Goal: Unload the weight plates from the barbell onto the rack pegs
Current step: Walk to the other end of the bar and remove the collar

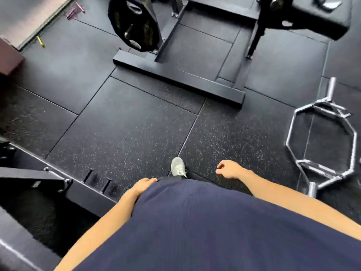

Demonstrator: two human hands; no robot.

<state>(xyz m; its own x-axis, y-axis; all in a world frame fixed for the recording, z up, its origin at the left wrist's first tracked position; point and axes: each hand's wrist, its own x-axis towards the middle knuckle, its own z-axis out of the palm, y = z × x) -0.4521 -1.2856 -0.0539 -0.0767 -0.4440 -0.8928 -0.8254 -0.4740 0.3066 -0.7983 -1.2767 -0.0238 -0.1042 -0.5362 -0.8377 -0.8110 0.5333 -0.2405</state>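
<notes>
Fingers (221, 166) loosely curled, holding nothing; hex bar (322, 139) lies right

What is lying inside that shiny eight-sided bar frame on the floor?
Inside the chrome hex bar only speckled black rubber floor mat shows, crossed by a seam between tiles. The frame's lower end is blurred.

chrome hex bar (320, 141) on floor | grey shoe (178, 166) | pink sticks (75, 10), possibly
</notes>
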